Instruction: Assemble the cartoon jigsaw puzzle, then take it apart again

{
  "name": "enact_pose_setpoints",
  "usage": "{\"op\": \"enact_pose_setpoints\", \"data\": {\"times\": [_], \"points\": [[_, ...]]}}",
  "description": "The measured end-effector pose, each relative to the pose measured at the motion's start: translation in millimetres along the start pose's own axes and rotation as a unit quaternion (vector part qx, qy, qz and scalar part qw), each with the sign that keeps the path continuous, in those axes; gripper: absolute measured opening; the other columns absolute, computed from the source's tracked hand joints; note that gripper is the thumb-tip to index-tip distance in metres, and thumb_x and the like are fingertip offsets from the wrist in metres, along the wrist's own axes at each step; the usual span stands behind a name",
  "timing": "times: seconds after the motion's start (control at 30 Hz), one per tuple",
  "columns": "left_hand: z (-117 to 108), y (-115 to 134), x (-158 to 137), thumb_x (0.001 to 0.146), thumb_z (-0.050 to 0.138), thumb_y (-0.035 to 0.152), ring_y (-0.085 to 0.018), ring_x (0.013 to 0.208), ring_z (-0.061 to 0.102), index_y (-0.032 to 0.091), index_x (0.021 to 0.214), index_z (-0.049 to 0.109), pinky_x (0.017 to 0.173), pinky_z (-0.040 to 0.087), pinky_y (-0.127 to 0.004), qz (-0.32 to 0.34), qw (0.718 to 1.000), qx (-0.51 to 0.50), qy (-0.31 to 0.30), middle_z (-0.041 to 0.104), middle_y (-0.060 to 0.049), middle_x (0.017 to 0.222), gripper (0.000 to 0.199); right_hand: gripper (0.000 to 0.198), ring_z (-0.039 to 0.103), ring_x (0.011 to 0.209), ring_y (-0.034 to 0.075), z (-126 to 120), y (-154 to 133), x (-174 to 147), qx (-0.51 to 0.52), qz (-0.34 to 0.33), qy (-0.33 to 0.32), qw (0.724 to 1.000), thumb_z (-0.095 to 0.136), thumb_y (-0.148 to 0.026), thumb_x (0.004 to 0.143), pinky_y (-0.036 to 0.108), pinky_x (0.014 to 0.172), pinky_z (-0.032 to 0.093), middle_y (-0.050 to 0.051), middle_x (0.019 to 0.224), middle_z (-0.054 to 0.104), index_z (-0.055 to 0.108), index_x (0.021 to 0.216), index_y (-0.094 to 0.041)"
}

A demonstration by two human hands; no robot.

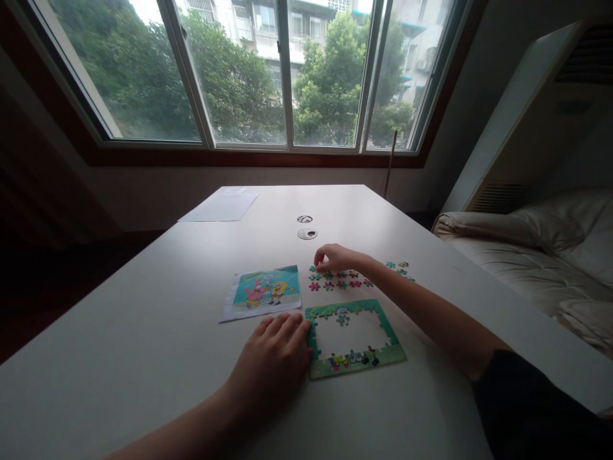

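A jigsaw puzzle [395, 351] lies flat, its green border joined and its middle mostly unfilled. A few joined pieces hang from the border's top inner edge. My left hand [275, 348] rests on the table with curled fingers, holding the puzzle's left edge. Beyond the puzzle, loose puzzle pieces [341, 285] lie spread in rows. Over the left end of those rows, my right hand [335, 257] has thumb and fingertips pinched at a small puzzle piece [313, 269]. A printed reference picture [265, 291] with cartoon figures lies left of the loose pieces.
All of this lies on a long white table [158, 306]. White paper sheets [220, 206] lie at its far left corner. Two round fittings [306, 234] are set in the tabletop. A pale sofa [517, 243] stands to the right, and windows [287, 76] rise behind.
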State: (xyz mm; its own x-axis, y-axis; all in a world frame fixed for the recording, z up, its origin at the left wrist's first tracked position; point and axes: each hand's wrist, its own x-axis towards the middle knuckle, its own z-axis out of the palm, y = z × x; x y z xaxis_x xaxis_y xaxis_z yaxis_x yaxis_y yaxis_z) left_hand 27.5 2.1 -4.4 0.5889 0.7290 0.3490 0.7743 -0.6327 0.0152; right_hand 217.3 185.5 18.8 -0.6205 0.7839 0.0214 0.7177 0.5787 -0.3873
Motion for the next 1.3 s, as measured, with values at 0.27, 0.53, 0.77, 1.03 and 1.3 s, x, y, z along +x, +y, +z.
{"op": "enact_pose_setpoints", "data": {"times": [0.27,0.53,0.77,1.03,1.3], "points": [[-2,0,1,0.08,0.047,0.019,-0.027,0.097,0.055,0.016,0.105,0.056,0.082,0.045,-0.044,0.006,1.0,0.003,0.015,0.06,-0.01,0.106,0.027,0.009,0.056,0.074,0.012,4,-12,-18,0.007,-0.075,0.057,0.996,0.059,-0.018,0.077,0.022,0.067,0.041,0.004,0.082,0.065,0.063,0.084,-0.014],[-3,2,2,0.081,0.046,0.018,-0.028,0.096,0.055,0.015,0.102,0.057,0.08,0.045,-0.045,0.011,1.0,0.012,0.012,0.06,-0.011,0.104,0.024,0.014,0.058,0.071,0.01,-2,-44,-71,0.132,-0.153,-0.046,0.978,0.057,-0.024,0.082,0.021,0.065,0.044,0.003,0.083,0.068,0.066,0.088,-0.015],[-2,1,2,0.082,0.045,0.017,-0.027,0.097,0.054,0.015,0.105,0.056,0.081,0.044,-0.045,0.01,1.0,0.01,0.007,0.059,-0.011,0.106,0.026,0.012,0.058,0.073,0.011,18,-55,-76,0.091,-0.162,-0.009,0.983,0.06,-0.023,0.08,0.022,0.07,0.044,0.003,0.08,0.066,0.067,0.087,-0.016],[-2,1,0,0.083,0.046,0.02,-0.028,0.099,0.053,0.015,0.108,0.056,0.083,0.043,-0.045,0.002,1.0,0.007,0.0,0.059,-0.011,0.109,0.027,0.015,0.055,0.078,0.015,33,-63,-116,0.023,-0.117,0.127,0.985,0.053,-0.022,0.084,0.027,0.073,0.042,0.005,0.083,0.064,0.066,0.089,-0.018],[-2,1,0,0.081,0.048,0.02,-0.028,0.099,0.054,0.016,0.107,0.057,0.083,0.043,-0.044,-0.004,1.0,0.003,0.004,0.059,-0.01,0.109,0.027,0.024,0.049,0.073,0.016,43,-74,-131,-0.061,-0.101,0.123,0.985,0.047,-0.027,0.088,0.027,0.068,0.039,0.005,0.078,0.061,0.064,0.105,-0.026]]}}
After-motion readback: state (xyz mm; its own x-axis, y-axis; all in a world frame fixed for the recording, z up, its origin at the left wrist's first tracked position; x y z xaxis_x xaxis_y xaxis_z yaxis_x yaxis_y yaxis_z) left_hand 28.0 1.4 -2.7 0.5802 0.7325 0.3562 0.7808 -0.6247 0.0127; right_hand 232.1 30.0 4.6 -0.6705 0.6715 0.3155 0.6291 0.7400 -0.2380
